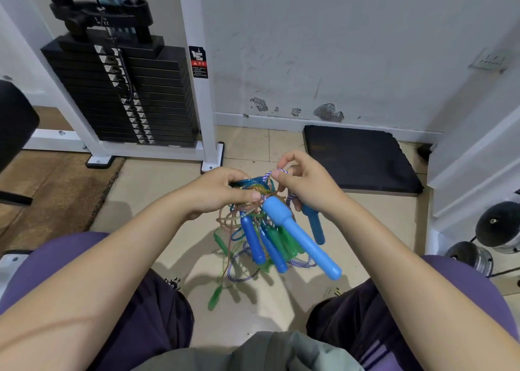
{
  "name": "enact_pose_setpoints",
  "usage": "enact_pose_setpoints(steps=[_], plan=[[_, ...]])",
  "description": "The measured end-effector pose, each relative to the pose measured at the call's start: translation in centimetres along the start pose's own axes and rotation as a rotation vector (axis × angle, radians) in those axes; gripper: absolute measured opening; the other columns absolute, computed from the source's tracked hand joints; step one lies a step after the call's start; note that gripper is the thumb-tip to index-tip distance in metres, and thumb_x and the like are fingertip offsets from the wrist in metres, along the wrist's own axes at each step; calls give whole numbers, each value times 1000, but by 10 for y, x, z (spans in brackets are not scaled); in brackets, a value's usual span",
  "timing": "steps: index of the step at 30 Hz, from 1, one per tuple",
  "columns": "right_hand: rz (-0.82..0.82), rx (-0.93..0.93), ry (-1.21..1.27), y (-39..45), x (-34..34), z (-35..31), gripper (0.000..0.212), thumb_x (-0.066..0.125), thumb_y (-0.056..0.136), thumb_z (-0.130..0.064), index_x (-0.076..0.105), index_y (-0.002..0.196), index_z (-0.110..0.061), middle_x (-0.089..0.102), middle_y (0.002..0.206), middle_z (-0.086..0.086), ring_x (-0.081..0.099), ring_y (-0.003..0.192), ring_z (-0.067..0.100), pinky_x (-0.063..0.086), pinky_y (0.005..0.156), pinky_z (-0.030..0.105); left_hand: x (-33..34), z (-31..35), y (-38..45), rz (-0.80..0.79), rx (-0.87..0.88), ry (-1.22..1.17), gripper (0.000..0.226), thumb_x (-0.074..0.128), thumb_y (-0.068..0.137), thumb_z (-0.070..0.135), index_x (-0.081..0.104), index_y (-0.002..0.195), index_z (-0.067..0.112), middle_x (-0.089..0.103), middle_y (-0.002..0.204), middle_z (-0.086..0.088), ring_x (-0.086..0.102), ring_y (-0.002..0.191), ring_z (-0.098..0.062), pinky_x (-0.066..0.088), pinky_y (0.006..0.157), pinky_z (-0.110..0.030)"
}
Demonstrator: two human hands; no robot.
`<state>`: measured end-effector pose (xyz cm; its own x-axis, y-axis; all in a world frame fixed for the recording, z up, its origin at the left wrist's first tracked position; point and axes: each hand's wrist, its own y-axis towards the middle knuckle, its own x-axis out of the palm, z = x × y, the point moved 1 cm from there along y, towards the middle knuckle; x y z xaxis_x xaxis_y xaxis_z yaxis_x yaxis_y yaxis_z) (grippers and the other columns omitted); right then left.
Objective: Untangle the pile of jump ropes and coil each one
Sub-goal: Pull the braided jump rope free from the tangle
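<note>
Head view: core of the jump rope tangle [253,199] is mostly hidden behind both hands, so individual cords can't be traced through the knot. Left hand [222,190] has fingers curled round the top of the tangle, gripping the bunched blue and amber plastic cords. Right hand [306,184] pinches the purple-white braided rope [277,172] between thumb and forefinger just right of the tangle's top; its lower fingers are hidden, can't tell what they hold. Tangle hangs in the air between the knees.

Dangling below the tangle: large light-blue handle [304,238], smooth, tapered, tilted down-right; dark-blue handle [316,225] right of it, top hidden behind the right hand; two mid-blue handles and translucent green ones, overlapping, count unclear. One green handle [215,297] is low-left of the tangle, near the floor. Braided loops trail at the bottom.

Bare tiled floor [157,201] left of the tangle. Black mat [363,159] up-right of it, weight stack [126,94] with white frame up-left, dumbbells [498,230] at far right, cut off by the frame edge.
</note>
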<state>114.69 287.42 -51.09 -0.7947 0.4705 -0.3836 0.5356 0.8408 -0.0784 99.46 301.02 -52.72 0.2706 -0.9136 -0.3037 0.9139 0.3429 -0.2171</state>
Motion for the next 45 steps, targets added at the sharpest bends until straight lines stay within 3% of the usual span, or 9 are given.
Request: enact_pose_setpoints(steps=[4, 10, 16, 23, 28, 33, 37, 41, 45], plan=[[-46, -66, 19, -3, -6, -5, 30, 73, 87, -27, 48, 83, -12, 52, 80, 7, 47, 45, 22, 35, 40, 26, -3, 1, 1, 136, -43, -244, 15, 69, 89, 11, 72, 100, 3, 70, 88, -8, 62, 78, -16, 46, 76, -30], [-178, -102, -482, -6, 0, -4, 38, 86, 68, -46, 68, 88, -19, 59, 87, -2, 49, 63, 4, 41, 48, 14, -1, 3, 0, 206, -49, -387, 10, 62, 94, 10, 70, 88, 12, 69, 70, 3, 59, 59, -7, 44, 61, -21], [-141, -47, -326, -7, -8, -7, 24, 76, 77, -47, 65, 73, -26, 58, 70, -14, 49, 53, -2, 36, 50, 10, -3, 5, 0, 267, -7, -370, 9, 69, 88, 3, 71, 89, 12, 70, 67, 7, 61, 57, -3, 47, 55, -13], [-22, -93, -634, -9, -21, -9, 42, 71, 65, -69, 71, 76, -28, 58, 99, -11, 56, 90, 3, 46, 78, 29, -4, 7, -2, 227, -44, -339, 21, 78, 76, -4, 75, 86, 15, 75, 77, 0, 66, 65, -10, 51, 63, -18], [-58, -142, -514, -8, -15, -6, 46, 79, 68, -56, 67, 69, -11, 58, 83, -6, 52, 71, 9, 40, 66, 30, -7, 9, -3, 235, -48, -335, 18, 81, 73, -1, 76, 82, 14, 75, 75, -1, 66, 63, -9, 52, 60, -17], [-76, -139, -316, -9, -11, -6, 40, 83, 70, -43, 60, 63, -11, 56, 78, -3, 46, 64, 11, 37, 63, 28, -7, 6, -2, 276, -78, -246, 15, 79, 81, 10, 77, 70, 19, 72, 67, 2, 62, 59, -6, 47, 57, -14], [-150, -11, -279, -9, -16, -8, 33, 81, 76, -40, 57, 68, -19, 56, 54, -13, 48, 50, 11, 38, 51, 21, -6, 6, 0, 300, -74, -305, 3, 72, 87, 11, 74, 86, 13, 73, 74, 3, 64, 65, -7, 49, 64, -17], [-195, 12, -230, -9, -23, -12, 30, 76, 83, -32, 54, 69, -17, 62, 59, 1, 47, 43, 11, 40, 46, 19, -14, 8, -1, 339, -70, -442, 6, 69, 88, 7, 70, 93, 7, 72, 76, -3, 63, 64, -12, 46, 65, -25], [-220, 11, -68, -12, -22, -17, 25, 73, 86, -32, 64, 75, -12, 58, 54, 3, 47, 41, 11, 38, 44, 19, -10, 5, -3, 322, -85, -318, 18, 77, 80, 2, 70, 97, 5, 70, 79, -4, 61, 68, -14, 47, 66, -24]])
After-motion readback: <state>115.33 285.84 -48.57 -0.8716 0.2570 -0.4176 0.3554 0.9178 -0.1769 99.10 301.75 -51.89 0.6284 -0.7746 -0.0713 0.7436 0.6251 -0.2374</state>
